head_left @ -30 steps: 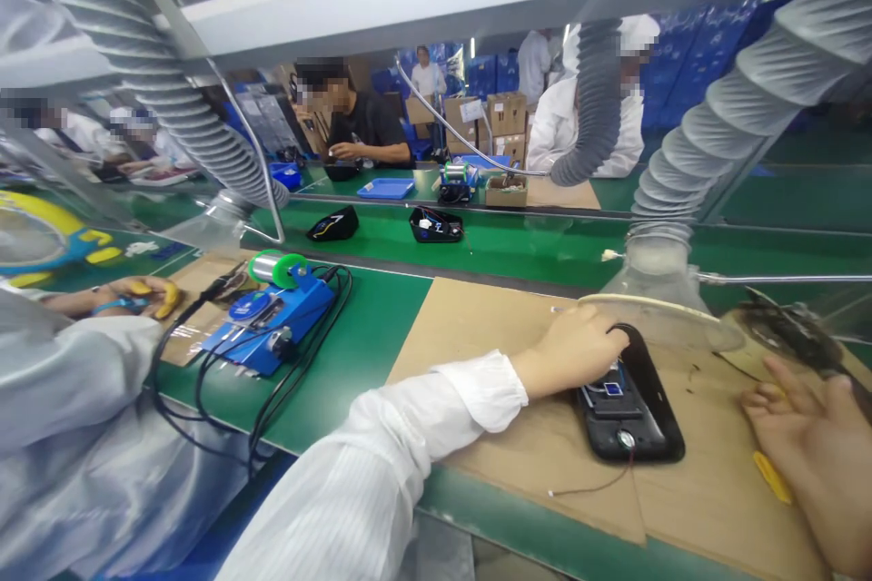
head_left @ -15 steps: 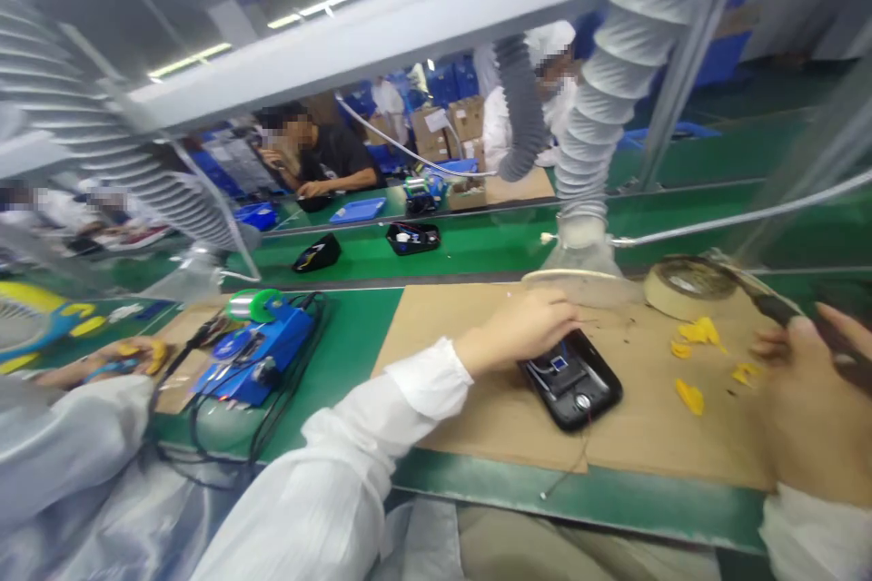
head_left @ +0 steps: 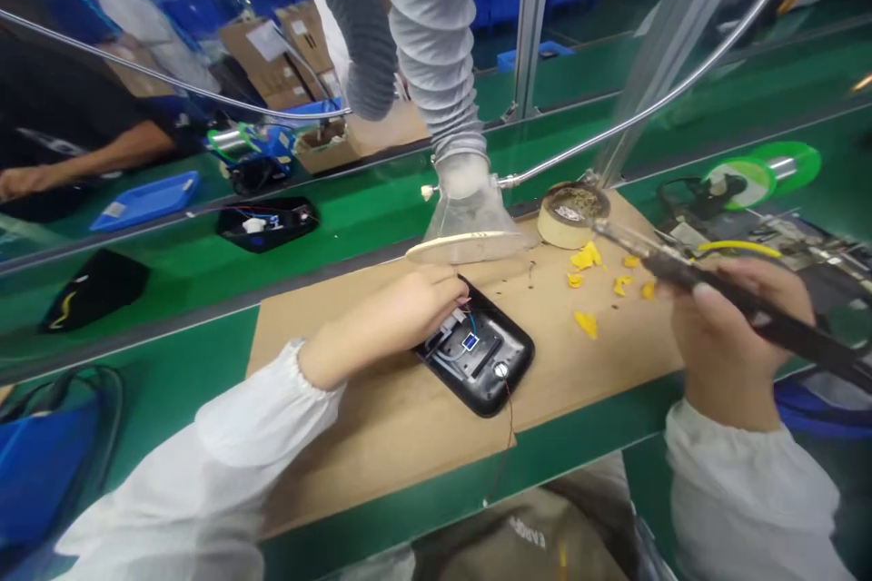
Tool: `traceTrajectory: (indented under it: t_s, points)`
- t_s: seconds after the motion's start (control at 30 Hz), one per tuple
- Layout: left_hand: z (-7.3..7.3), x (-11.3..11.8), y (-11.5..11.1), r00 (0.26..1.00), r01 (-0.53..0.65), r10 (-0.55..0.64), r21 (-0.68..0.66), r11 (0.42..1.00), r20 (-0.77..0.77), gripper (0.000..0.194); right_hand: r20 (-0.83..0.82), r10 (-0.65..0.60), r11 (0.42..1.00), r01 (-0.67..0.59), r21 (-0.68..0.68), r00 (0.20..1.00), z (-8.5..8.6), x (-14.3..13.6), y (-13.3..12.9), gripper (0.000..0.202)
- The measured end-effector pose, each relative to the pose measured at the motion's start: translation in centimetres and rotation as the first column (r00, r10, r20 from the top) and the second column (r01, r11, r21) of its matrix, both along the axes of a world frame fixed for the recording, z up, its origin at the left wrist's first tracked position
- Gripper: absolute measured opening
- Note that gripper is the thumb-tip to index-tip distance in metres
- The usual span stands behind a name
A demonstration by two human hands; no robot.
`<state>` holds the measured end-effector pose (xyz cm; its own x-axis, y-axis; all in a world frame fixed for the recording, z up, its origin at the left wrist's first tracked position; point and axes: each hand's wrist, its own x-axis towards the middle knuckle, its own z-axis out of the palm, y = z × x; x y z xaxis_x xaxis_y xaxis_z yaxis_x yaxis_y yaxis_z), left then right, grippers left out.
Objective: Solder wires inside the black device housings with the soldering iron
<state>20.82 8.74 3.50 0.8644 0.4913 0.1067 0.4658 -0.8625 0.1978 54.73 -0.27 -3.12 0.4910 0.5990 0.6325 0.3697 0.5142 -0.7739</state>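
Note:
A black plastic housing (head_left: 485,354) lies open side up on the brown cardboard (head_left: 381,436), with wires, a small blue-and-white part and a round silver part inside. A thin dark red wire trails from it over the bench edge. Over its far left end, my left hand (head_left: 409,304) is closed in a pinch; what the fingertips hold is too small to make out. My right hand (head_left: 739,327) grips a soldering iron (head_left: 681,272) by its dark handle. The iron's tip points left, close to a round tin (head_left: 569,213) wrapped in cream tape.
A clear fume hood (head_left: 470,218) on a ribbed hose stands just behind the housing. Yellow scraps (head_left: 586,324) lie right of it. A green solder spool (head_left: 763,174) sits at right. More black housings (head_left: 269,222) rest on the green belt; a co-worker's arm (head_left: 102,162) is beyond.
My view has swung to the right. My right hand has brought the soldering iron up beside the round tin. The left hand stays at the far end of the housing.

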Motion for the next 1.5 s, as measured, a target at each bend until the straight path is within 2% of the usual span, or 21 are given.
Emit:
traceTrajectory:
  t_s: [0.07, 0.13, 0.2, 0.27, 0.37, 0.47, 0.53, 0.6, 0.73, 0.83, 0.93, 1.1, 1.17, 1.3, 1.5]
  points:
    - [-0.1, -0.1, 0.0, 1.000, 0.005, -0.006, 0.029, 1.000, 0.012, 0.025, -0.044, 0.209, 0.977, -0.208, 0.043, 0.977, -0.2, -1.1, -2.0, 0.027]
    - [-0.2, 0.0, 0.2, 0.999, 0.028, -0.029, 0.052, 0.998, 0.027, 0.026, -0.041, 0.306, 0.951, -0.307, -0.024, 0.951, -0.7, -2.6, -4.0, 0.027]
    - [-0.4, 0.1, 0.4, 0.997, 0.064, -0.067, 0.060, 0.996, 0.037, 0.026, -0.054, 0.294, 0.948, -0.299, -0.113, 0.954, -1.4, -4.3, -5.4, 0.030]
    - [-0.7, 0.0, 0.5, 0.995, 0.096, -0.097, 0.060, 0.994, 0.029, 0.025, -0.115, 0.251, 0.953, -0.266, -0.144, 0.961, -2.0, -5.5, -6.1, 0.029]
    - [-0.9, -0.4, 0.5, 0.993, 0.113, -0.115, 0.052, 0.992, 0.035, 0.024, -0.254, 0.243, 0.959, -0.271, -0.084, 0.936, -2.5, -6.3, -5.8, 0.023]
    - [-0.5, -1.0, 0.3, 0.984, 0.116, -0.115, 0.005, 0.993, 0.139, 0.025, -0.293, 0.281, 0.952, -0.305, -0.039, 0.914, -2.4, -6.4, -5.1, 0.021]
    - [0.1, -1.2, 0.0, 0.972, 0.131, -0.112, -0.081, 0.988, 0.206, 0.023, -0.290, 0.289, 0.948, -0.314, -0.044, 0.912, -2.4, -6.6, -4.9, 0.022]
    - [0.8, -1.3, -0.3, 0.967, 0.153, -0.097, -0.232, 0.961, 0.237, 0.019, -0.296, 0.298, 0.945, -0.324, -0.042, 0.908, -2.3, -6.8, -4.9, 0.022]
    - [1.7, -1.5, -1.0, 0.966, 0.132, 0.008, -0.517, 0.846, 0.260, 0.010, -0.305, 0.320, 0.941, -0.339, -0.010, 0.897, -2.7, -6.9, -5.0, 0.022]
    - [1.7, -1.5, -1.3, 0.966, 0.090, 0.077, -0.603, 0.793, 0.245, 0.005, -0.304, 0.315, 0.942, -0.336, -0.018, 0.899, -3.4, -6.6, -5.1, 0.022]
    - [1.3, -1.3, -1.4, 0.967, 0.079, 0.066, -0.535, 0.841, 0.247, 0.010, -0.281, 0.337, 0.934, -0.357, -0.022, 0.899, -4.1, -6.3, -5.1, 0.027]
    - [0.5, -0.9, -1.5, 0.960, 0.103, -0.020, -0.287, 0.952, 0.279, 0.011, -0.192, 0.419, 0.905, -0.424, 0.014, 0.887, -4.5, -7.3, -5.0, 0.036]
    - [0.2, -1.0, -1.5, 0.964, 0.093, -0.043, -0.179, 0.980, 0.263, 0.019, -0.142, 0.403, 0.913, -0.407, 0.003, 0.904, -4.3, -8.1, -4.8, 0.034]
    - [-0.5, -1.2, -1.2, 0.984, 0.063, -0.058, -0.027, 0.998, 0.170, 0.017, -0.086, 0.326, 0.944, -0.330, -0.034, 0.942, -3.8, -9.3, -4.5, 0.026]
    - [-1.4, -1.0, -0.3, 0.981, 0.082, -0.086, 0.034, 0.996, 0.176, 0.018, -0.104, 0.218, 0.972, -0.225, -0.067, 0.970, -3.8, -9.4, -4.7, 0.023]
